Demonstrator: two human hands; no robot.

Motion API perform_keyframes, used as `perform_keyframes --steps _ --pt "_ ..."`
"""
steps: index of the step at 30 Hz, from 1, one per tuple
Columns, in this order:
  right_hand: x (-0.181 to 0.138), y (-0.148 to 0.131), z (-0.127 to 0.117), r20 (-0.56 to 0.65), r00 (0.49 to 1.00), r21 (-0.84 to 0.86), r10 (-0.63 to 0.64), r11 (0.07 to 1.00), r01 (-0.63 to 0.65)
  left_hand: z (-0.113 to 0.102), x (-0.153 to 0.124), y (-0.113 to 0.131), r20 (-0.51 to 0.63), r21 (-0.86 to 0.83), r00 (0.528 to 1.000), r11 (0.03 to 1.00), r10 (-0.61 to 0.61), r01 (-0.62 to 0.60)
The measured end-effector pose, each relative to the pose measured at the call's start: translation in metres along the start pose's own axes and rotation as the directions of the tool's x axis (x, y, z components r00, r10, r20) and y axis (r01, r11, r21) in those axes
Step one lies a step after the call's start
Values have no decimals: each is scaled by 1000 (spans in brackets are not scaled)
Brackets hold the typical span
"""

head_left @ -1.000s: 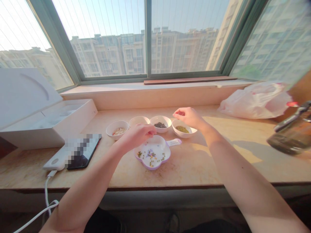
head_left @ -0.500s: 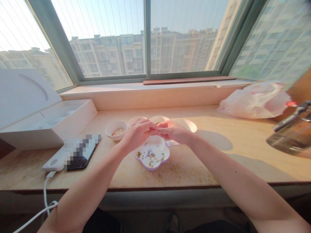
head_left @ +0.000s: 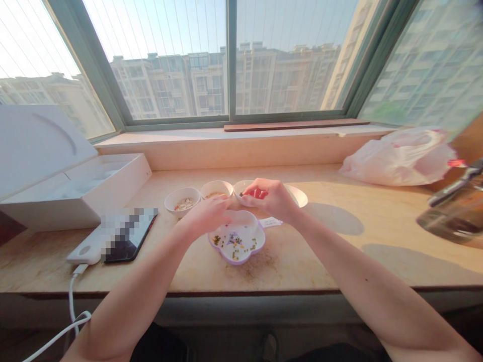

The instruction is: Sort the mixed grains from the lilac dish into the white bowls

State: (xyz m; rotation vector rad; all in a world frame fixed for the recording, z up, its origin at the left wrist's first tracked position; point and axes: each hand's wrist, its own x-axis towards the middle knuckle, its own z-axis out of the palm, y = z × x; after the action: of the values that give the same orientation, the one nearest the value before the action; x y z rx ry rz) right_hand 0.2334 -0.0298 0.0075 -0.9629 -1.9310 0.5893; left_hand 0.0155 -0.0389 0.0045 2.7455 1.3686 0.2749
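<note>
Head view: right hand partly hides the rightmost bowl.

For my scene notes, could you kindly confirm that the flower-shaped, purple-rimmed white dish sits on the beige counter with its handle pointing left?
Not quite: the head view shows the dish on the counter with its handle pointing right, not left.

The left forearm and right forearm extended forward and slanted inward, the left hand palm down with its fingers bent, the right hand apart from it with fingers curled toward the thumb.
</note>
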Motion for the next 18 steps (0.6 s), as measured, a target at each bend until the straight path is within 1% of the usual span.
perform_keyframes --steps 2,6,13,18 --pt "-1 2 0 4 998 -26 -60 998 60 5 1 -1 72 24 997 999 -27 25" --pt "-1 8 4 21 990 -34 -136 990 137 11 3 1 143 68 988 996 -64 55" --pt "-2 9 5 13 987 -21 -161 987 161 8 5 7 133 139 981 983 -141 123" --pt "-2 9 2 -9 985 -91 -175 981 173 4 6 12 83 197 978 966 -189 170"
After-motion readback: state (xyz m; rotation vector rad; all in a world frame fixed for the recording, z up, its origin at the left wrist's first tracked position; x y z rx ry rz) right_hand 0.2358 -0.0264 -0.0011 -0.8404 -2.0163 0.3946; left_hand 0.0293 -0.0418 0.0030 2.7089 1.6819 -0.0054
